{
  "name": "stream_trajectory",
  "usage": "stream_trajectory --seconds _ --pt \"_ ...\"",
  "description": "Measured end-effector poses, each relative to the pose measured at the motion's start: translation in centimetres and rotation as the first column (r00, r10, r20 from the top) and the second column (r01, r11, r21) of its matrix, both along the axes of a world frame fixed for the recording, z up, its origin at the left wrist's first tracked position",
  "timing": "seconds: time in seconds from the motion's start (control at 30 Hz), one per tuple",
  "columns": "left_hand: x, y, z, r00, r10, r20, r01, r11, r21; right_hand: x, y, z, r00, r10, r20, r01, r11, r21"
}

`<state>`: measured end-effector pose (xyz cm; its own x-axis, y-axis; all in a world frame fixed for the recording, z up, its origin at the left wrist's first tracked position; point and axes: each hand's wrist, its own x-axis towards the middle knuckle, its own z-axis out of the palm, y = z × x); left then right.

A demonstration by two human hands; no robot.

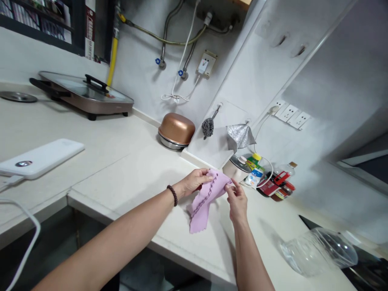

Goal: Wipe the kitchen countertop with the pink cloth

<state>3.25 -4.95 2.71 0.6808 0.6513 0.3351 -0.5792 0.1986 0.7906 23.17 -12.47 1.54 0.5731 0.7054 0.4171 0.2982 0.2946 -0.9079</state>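
Observation:
A light purple cloth (pixel 201 207) with scalloped edges hangs between my two hands above the white countertop (pixel 145 178). My left hand (pixel 195 182), with a dark bead bracelet (pixel 172 195) on its wrist, pinches the upper left edge. On the other side my right hand (pixel 237 199) grips the upper right corner between thumb and fingers. The cloth's lower end droops free, and a wavy fold line runs down its left part.
An electric pan with glass lid (pixel 93 99) stands back left, a white power bank (pixel 42 157) nearer. Copper-coloured bowl (pixel 177 128), small pot (pixel 235 169) and several bottles and jars (pixel 273 186) line the wall. A clear plastic jug (pixel 318 250) lies at right.

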Motion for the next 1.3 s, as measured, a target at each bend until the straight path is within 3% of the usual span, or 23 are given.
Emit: stream_trajectory --seconds 0.1,0.2,0.3,0.4,0.53,0.63,0.77,0.87,1.0,1.1,1.23,1.3 --pt "0.5 -0.3 -0.3 0.999 0.044 0.020 -0.045 0.999 0.027 -1.2 -0.4 0.1 0.989 0.101 -0.108 -0.099 0.995 0.022" --pt "1.2 -0.5 -0.9 0.998 0.059 -0.024 -0.056 0.994 0.097 -2.5 -0.6 -0.1 0.902 0.382 -0.201 -0.389 0.921 0.006" --pt "1.8 -0.6 -1.4 0.998 0.016 -0.063 -0.006 0.989 0.150 -3.5 -0.6 -0.5 0.865 0.472 -0.171 -0.479 0.878 -0.003" --pt "1.8 -0.6 -1.4 0.998 -0.015 -0.061 0.022 0.992 0.124 -3.9 -0.4 -0.9 0.896 0.434 -0.096 -0.439 0.897 -0.044" --pt "1.1 -0.2 -0.6 0.991 0.119 -0.067 -0.116 0.992 0.057 -3.6 0.0 -0.9 0.893 0.445 -0.070 -0.451 0.887 -0.103" --pt "0.3 0.4 0.1 0.984 0.175 -0.039 -0.175 0.984 -0.006 -2.8 0.3 -0.9 0.912 0.403 -0.074 -0.409 0.909 -0.085" --pt "-1.3 1.5 1.4 0.947 0.315 0.070 -0.302 0.941 -0.151 -0.5 0.3 -0.6 0.963 0.248 -0.107 -0.250 0.968 -0.011" --pt "-2.4 2.3 2.0 0.896 0.433 0.099 -0.412 0.893 -0.181 1.9 0.1 -0.1 0.990 0.089 -0.107 -0.085 0.996 0.040" --pt "-2.9 2.8 2.1 0.840 0.542 0.030 -0.539 0.840 -0.067 3.9 -0.3 0.6 0.995 -0.062 -0.073 0.070 0.990 0.120" --pt "-2.7 3.1 1.7 0.758 0.652 -0.022 -0.647 0.756 0.098 4.1 -0.3 1.2 0.991 -0.123 -0.058 0.132 0.972 0.196" --pt "-2.8 3.3 1.5 0.617 0.787 -0.018 -0.749 0.595 0.291 3.9 -1.1 2.1 0.988 -0.149 -0.044 0.155 0.945 0.287" --pt "-3.2 3.3 1.8 0.602 0.797 0.045 -0.778 0.573 0.257 3.8 -2.3 2.5 0.997 -0.077 -0.026 0.082 0.959 0.270"
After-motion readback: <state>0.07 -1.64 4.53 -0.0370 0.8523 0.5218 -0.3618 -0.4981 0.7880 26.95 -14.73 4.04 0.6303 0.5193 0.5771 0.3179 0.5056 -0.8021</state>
